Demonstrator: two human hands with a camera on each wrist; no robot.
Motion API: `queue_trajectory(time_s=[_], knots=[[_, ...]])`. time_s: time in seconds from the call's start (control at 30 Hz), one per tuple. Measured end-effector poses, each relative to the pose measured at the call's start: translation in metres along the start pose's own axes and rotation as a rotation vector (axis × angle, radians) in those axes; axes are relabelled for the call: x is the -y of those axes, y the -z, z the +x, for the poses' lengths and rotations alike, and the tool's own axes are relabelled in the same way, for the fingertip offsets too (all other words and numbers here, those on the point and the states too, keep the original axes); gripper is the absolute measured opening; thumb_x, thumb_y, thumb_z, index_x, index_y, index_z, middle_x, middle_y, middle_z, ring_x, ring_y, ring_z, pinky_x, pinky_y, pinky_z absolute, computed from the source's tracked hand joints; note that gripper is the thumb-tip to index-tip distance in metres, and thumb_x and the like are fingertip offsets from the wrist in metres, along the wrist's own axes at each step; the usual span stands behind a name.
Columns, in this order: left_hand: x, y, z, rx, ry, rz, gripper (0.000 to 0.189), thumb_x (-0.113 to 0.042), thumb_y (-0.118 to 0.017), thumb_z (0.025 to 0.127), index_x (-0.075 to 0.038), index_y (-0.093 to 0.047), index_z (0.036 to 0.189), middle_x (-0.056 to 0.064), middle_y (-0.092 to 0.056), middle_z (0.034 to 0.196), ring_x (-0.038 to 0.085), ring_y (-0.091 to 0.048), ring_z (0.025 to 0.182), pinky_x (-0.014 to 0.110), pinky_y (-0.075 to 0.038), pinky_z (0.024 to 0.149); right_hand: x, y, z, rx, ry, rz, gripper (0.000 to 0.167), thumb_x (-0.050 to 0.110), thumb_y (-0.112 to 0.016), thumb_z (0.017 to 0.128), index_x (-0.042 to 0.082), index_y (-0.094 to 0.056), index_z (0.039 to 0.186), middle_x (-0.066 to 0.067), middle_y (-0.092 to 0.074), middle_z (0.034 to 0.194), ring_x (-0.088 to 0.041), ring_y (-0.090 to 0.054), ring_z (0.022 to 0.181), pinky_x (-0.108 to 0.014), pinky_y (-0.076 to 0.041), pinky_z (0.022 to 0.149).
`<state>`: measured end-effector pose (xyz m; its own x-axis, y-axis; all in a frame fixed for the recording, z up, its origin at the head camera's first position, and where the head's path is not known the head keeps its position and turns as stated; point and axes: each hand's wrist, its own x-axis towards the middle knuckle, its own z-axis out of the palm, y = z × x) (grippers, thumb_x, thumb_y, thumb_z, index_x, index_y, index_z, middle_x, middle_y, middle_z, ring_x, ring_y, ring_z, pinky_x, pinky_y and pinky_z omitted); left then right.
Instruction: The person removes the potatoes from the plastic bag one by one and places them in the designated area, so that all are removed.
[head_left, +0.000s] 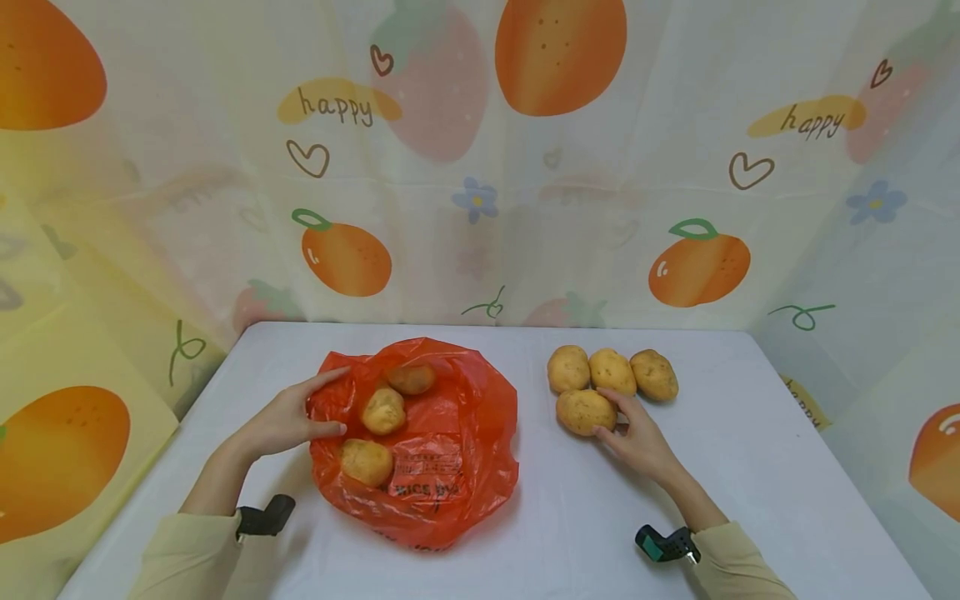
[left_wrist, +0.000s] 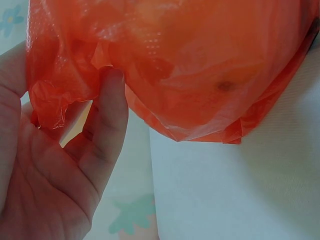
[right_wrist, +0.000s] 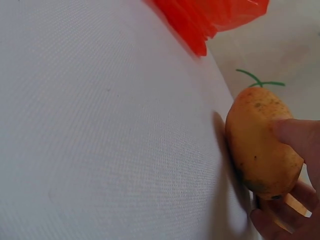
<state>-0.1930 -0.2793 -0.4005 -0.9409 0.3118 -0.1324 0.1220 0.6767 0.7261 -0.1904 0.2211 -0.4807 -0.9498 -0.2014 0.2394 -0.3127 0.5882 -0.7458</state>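
Observation:
A red plastic bag (head_left: 487, 417) lies spread with its mouth up, and three potatoes (head_left: 367, 462) show inside it. At its left rim my left hand (head_left: 288, 419) holds the bag's edge; the left wrist view has the crumpled plastic (left_wrist: 47, 102) between thumb and fingers. On the right, my right hand (head_left: 643, 443) grips a potato (head_left: 583, 412) from its right side. In the right wrist view the thumb presses on this potato (right_wrist: 260, 145), while the other fingers are partly hidden behind it.
Three more potatoes (head_left: 611, 372) stand in a row just behind the gripped one. White cloth covers the table (head_left: 570, 517). A fruit-print curtain (head_left: 525, 200) hangs behind the table and along both sides.

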Motion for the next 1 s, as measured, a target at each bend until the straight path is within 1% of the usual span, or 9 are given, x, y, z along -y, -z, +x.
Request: queue_trajectory(time_s=[0.07,0.23,0.37,0.47,0.67,0.8,1.0], knots=[[0.001,0.000,0.001,-0.002,0.005,-0.001,0.078,-0.024,-0.074,0.077,-0.022,-0.032,0.143,0.016,-0.048,0.130,0.030,-0.053,0.108,0.039,-0.052,0.082,0.000,0.000,0.000,-0.003,0.005,-0.002,0.056,0.003,-0.068,0.081,-0.003,-0.043,0.131,-0.022,-0.045,0.128,-0.035,-0.046,0.114,-0.039,-0.052,0.081],[-0.001,0.001,0.000,-0.001,-0.014,0.002,0.078,-0.024,-0.073,0.078,-0.020,-0.032,0.143,0.018,-0.048,0.130,0.030,-0.053,0.107,0.040,-0.053,0.082,-0.002,0.001,0.001,-0.020,0.007,-0.017,0.055,0.004,-0.068,0.081,-0.004,-0.044,0.130,-0.022,-0.047,0.126,-0.036,-0.047,0.113,-0.042,-0.051,0.082],[-0.001,0.001,-0.001,-0.006,-0.018,0.006,0.077,-0.024,-0.073,0.078,-0.019,-0.032,0.143,0.018,-0.049,0.129,0.030,-0.054,0.107,0.040,-0.052,0.082,0.000,0.004,0.002,-0.032,-0.012,-0.046,0.052,0.008,-0.068,0.082,-0.002,-0.047,0.129,-0.020,-0.050,0.126,-0.035,-0.049,0.113,-0.046,-0.050,0.084],[0.000,0.001,-0.001,-0.009,-0.011,0.002,0.077,-0.023,-0.073,0.078,-0.020,-0.032,0.143,0.018,-0.049,0.129,0.029,-0.054,0.107,0.039,-0.052,0.082,0.004,0.006,0.003,-0.039,-0.021,-0.054,0.049,0.007,-0.066,0.083,-0.001,-0.048,0.128,-0.019,-0.051,0.127,-0.035,-0.049,0.113,-0.047,-0.049,0.084],[0.000,0.000,-0.001,-0.009,-0.016,-0.002,0.077,-0.022,-0.073,0.078,-0.019,-0.032,0.143,0.018,-0.050,0.128,0.030,-0.054,0.106,0.040,-0.052,0.082,0.011,0.008,0.006,-0.086,-0.024,-0.030,0.043,0.006,-0.064,0.085,0.000,-0.050,0.125,-0.016,-0.053,0.124,-0.032,-0.051,0.111,-0.047,-0.048,0.086],[0.000,0.000,0.000,-0.009,-0.011,-0.007,0.077,-0.022,-0.074,0.078,-0.020,-0.033,0.143,0.017,-0.049,0.128,0.030,-0.053,0.107,0.040,-0.052,0.082,0.018,0.009,0.008,-0.117,0.012,0.002,0.040,0.007,-0.063,0.086,-0.003,-0.051,0.123,-0.017,-0.054,0.123,-0.032,-0.051,0.112,-0.048,-0.048,0.087],[0.001,0.000,-0.001,-0.011,-0.022,-0.009,0.077,-0.023,-0.073,0.078,-0.020,-0.032,0.143,0.018,-0.048,0.130,0.031,-0.053,0.108,0.041,-0.051,0.084,0.035,0.008,0.011,-0.117,0.045,0.059,0.038,0.009,-0.063,0.087,-0.003,-0.052,0.121,-0.019,-0.056,0.121,-0.034,-0.052,0.112,-0.050,-0.046,0.089]])
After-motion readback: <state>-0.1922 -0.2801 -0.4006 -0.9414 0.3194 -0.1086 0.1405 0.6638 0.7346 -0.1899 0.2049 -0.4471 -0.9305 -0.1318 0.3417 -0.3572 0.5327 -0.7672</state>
